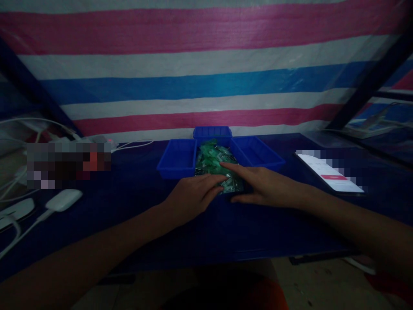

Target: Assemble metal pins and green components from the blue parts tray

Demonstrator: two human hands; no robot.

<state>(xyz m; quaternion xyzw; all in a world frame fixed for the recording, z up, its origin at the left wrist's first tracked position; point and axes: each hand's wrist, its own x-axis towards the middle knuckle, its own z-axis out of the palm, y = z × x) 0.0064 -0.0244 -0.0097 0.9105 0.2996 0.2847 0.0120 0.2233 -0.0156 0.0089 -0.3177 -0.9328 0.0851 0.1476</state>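
A heap of small green and clear plastic packets [211,157] lies in the middle of the table, between blue trays. My left hand [190,196] rests at the near left edge of the heap, fingers stretched out to the right over the closest packets. From the other side, my right hand [267,185] reaches in with its index finger over the heap and its thumb apart, nearer the table. Neither hand visibly holds a packet. What lies beneath the fingertips is partly hidden, and the dim light blurs single packets.
Blue trays stand to the left [178,157], right [257,151] and back [213,131] of the heap. A lit phone [329,174] lies at the right. White cables and a white charger [64,200] occupy the left. A striped sheet [206,64] hangs behind the blue table [226,232].
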